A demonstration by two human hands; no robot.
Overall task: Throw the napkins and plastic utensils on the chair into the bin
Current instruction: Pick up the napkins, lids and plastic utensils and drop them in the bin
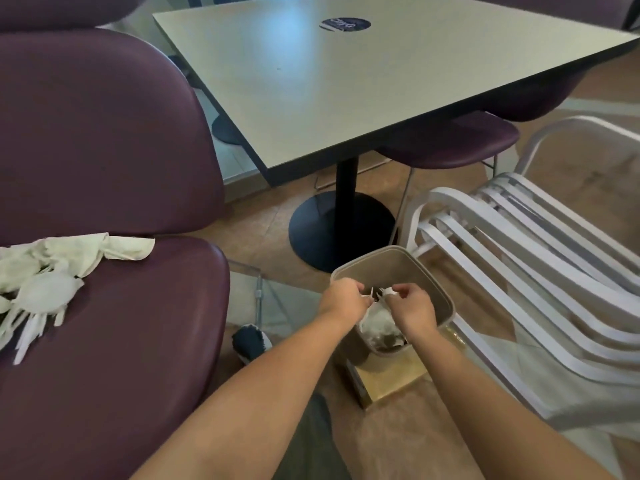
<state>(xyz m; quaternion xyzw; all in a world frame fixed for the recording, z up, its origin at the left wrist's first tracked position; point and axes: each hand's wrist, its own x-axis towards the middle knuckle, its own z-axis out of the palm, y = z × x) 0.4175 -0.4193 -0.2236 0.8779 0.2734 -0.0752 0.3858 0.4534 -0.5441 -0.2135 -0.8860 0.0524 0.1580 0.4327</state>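
The step in hand is judged to be the release of one load into the bin [412, 268], which is taken as the landmark. Both hands are held over its opening: the left hand [343, 299] is curled round white plastic utensils [375, 294], and the right hand [412, 306] pinches the same cluster from the other side. Crumpled white waste [379, 329] is seen inside the bin below the hands. The rest of the load lies well to the left of the bin on the chair [114, 341] seat: crumpled off-white napkins [86, 251] at the back of the seat, with thin white forks and other utensils [31, 327] partly under them. Next, the fingers are to be opened over the bin, and a return to the chair is required.
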